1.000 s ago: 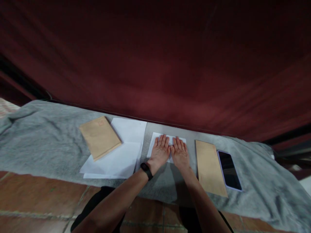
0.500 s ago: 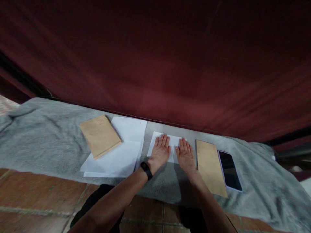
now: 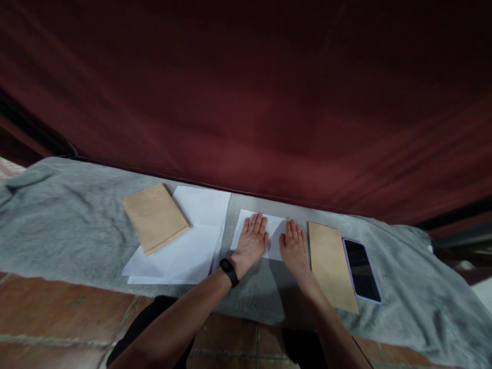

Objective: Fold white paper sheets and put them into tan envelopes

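A folded white sheet of paper [image 3: 274,233] lies flat on the grey cloth, its lower edge towards me. My left hand [image 3: 251,241] rests palm down over its left part, fingers stretched forward and a dark band on the wrist. Over the paper's right end lies my right hand [image 3: 294,248], also palm down with fingers straight. Both palms hide portions of the paper. Just right of my right hand is a brown envelope [image 3: 332,266].
Larger white sheets [image 3: 184,256] lie on the left, with brown envelopes [image 3: 156,218] on top of them. A phone [image 3: 362,270] with a pale purple edge sits at the right. The grey cloth [image 3: 77,225] covers the surface, backed by a dark red panel [image 3: 246,102].
My right hand has shifted slightly rightward on the paper, towards its right end. My left hand stays pressed on the left part. The view has moved a little.
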The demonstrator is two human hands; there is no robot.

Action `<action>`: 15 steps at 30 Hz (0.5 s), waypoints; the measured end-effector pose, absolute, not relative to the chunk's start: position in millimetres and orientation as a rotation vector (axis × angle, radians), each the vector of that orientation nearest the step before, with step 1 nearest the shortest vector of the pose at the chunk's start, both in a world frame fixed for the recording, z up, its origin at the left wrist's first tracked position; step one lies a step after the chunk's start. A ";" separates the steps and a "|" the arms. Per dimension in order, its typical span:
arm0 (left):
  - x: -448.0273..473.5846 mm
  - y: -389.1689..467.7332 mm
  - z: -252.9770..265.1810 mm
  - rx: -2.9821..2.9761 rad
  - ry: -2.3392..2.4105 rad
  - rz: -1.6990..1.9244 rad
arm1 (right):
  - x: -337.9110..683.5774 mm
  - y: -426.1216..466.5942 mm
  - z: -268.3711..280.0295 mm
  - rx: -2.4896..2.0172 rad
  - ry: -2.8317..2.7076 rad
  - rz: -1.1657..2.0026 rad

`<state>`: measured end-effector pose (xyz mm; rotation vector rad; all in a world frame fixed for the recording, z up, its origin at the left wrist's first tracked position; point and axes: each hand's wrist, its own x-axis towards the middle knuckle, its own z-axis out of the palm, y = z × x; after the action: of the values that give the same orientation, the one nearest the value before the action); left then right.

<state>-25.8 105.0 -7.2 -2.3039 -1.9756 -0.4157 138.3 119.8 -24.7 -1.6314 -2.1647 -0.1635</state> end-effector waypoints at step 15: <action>-32.9 110.4 -3.8 -2.248 -2.077 -0.394 | 114.9 116.8 -17.4 -1.558 -2.302 -0.134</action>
<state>-32.9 110.4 -3.8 -2.2480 -2.0769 -0.3944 114.9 116.8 -17.4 -1.5581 -2.3019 -0.1337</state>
